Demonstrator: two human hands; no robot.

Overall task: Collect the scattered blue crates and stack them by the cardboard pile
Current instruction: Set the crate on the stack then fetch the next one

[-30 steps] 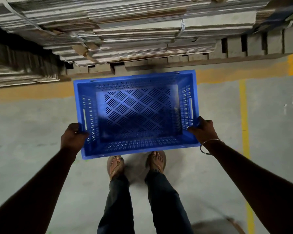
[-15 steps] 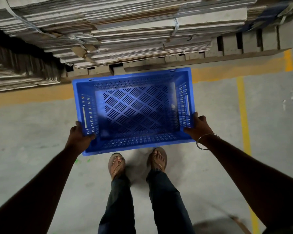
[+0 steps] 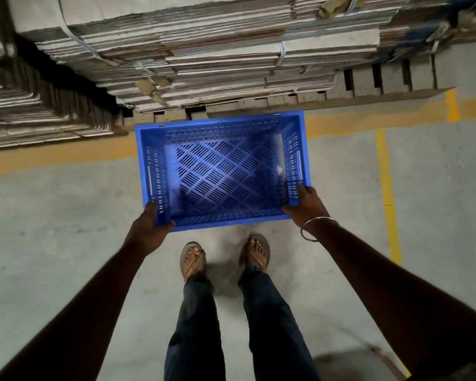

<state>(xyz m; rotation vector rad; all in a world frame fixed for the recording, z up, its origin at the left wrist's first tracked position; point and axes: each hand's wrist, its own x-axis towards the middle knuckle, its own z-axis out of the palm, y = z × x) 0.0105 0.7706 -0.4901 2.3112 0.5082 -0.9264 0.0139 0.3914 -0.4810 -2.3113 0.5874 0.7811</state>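
Observation:
An empty blue crate (image 3: 223, 174) with a slotted floor and walls is held in front of me, its far edge close to the pallet under the cardboard pile (image 3: 204, 48). My left hand (image 3: 149, 229) grips its near left corner, fingers curled over the rim. My right hand (image 3: 304, 206), with a metal bangle on the wrist, grips the near right corner the same way. Whether the crate touches the floor I cannot tell.
Strapped bundles of flat cardboard sit on a wooden pallet (image 3: 368, 86) ahead; a second cardboard stack (image 3: 39, 111) is at the left. Yellow floor lines (image 3: 385, 188) run across and along the right. My sandalled feet (image 3: 223, 257) stand just behind the crate.
The crate has moved forward and down toward the pallet's edge. Both hands have slid from the side walls to the near corners.

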